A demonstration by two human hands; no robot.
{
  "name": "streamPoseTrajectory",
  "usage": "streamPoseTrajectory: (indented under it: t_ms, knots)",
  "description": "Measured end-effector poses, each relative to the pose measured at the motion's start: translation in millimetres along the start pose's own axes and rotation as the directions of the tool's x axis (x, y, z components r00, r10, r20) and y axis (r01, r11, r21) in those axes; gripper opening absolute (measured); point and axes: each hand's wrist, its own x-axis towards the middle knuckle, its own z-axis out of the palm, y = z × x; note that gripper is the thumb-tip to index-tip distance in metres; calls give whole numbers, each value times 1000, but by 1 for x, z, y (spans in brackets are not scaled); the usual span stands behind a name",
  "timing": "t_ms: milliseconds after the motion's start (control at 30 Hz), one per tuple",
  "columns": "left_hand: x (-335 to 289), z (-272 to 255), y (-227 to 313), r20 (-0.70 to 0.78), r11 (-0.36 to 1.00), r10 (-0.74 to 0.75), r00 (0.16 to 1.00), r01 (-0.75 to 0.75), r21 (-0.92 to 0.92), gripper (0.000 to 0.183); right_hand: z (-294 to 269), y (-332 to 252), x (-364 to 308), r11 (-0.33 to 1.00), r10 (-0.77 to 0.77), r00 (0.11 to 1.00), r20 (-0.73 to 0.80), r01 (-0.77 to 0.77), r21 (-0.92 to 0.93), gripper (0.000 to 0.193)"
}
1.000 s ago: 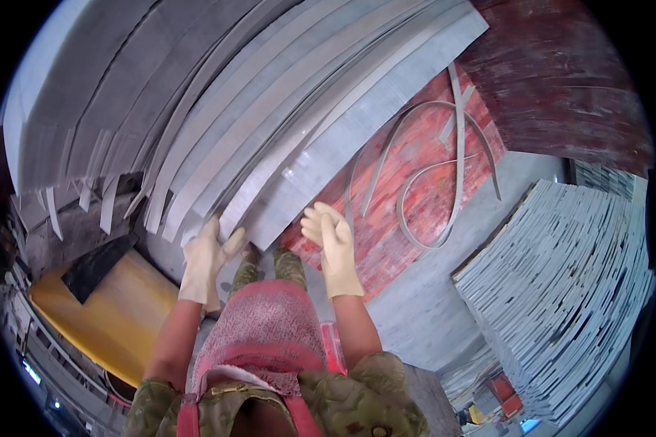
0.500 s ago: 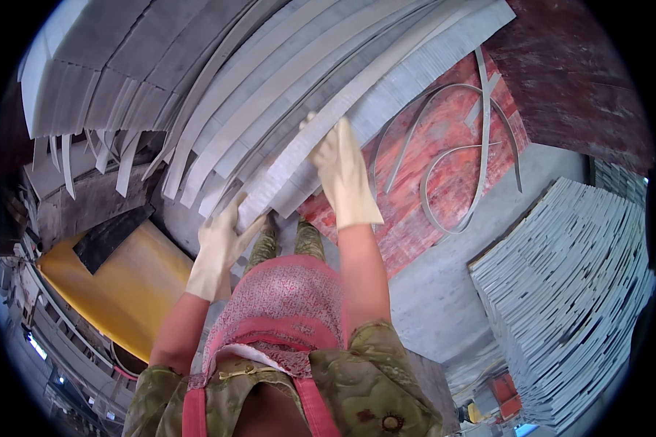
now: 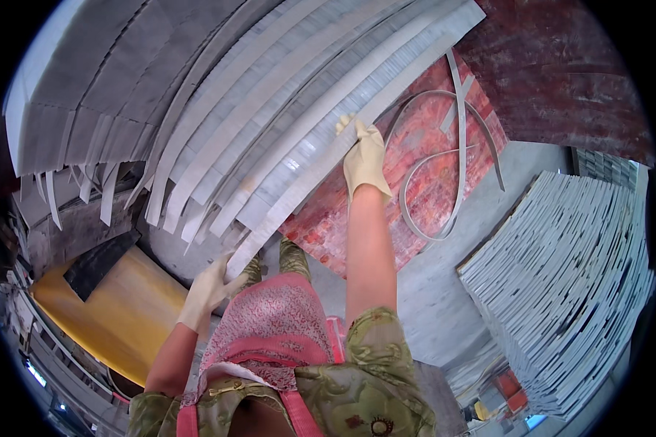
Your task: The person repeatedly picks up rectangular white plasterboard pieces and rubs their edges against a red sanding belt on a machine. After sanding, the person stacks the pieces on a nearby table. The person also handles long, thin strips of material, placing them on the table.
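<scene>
- Sagging at the far left of the grey strip pile [image 3: 219, 109] are loose strip ends, hanging down over a dark ledge; these could be slipping off if the pile is jolted, I judge, because nothing seems to be pinning them.
- Lying below and left of the pile is a yellow sheet [image 3: 116, 313] with a dark slab on it, well apart from both hands.
- Closing on the near end of one long grey strip [image 3: 299, 182], at the lower edge of the pile, is the left hand [image 3: 208, 291], gloved; its fingers [image 3: 229, 268] are curling round that end, pinching it.
- Running along the pile's right edge, that strip is resting partly on its neighbours; pulling it sideways could be dragging them along, since they are overlapping.
- Pressing on the same strip further up is the right hand [image 3: 364, 160], gloved too; its fingers [image 3: 350, 127] are lying nearly flat and spread over the strip's edge, and whether they are hooking beneath it I cannot tell.
- Lying right of the pile on a red board [image 3: 386, 211] is a looped grey band [image 3: 452, 167], which could be snagging the strip's far end.
- Standing far right of the pile is a stack of grey sheets [image 3: 561, 291].
</scene>
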Motion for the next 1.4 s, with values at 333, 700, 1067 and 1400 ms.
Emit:
streamPoseTrajectory:
  t_ms: [333,700,1067,1400]
  knots:
    - [2,-11,5,198,774,0,980,125,-621,41,6,-72,78,993,-84,995,47,88,-81,23]
    - [50,-15,121,-78,809,45,996,-82,-583,39,21,-84,67,605,-470,859,202,480,-636,66]
    - [66,-11,107,-201,864,67,977,-157,-479,40,-3,-30,47,-449,-467,597,652,474,-757,71]
    - [99,-16,128,-245,918,245,938,-306,-252,37,1,-16,17,-482,-342,633,694,516,-708,69]
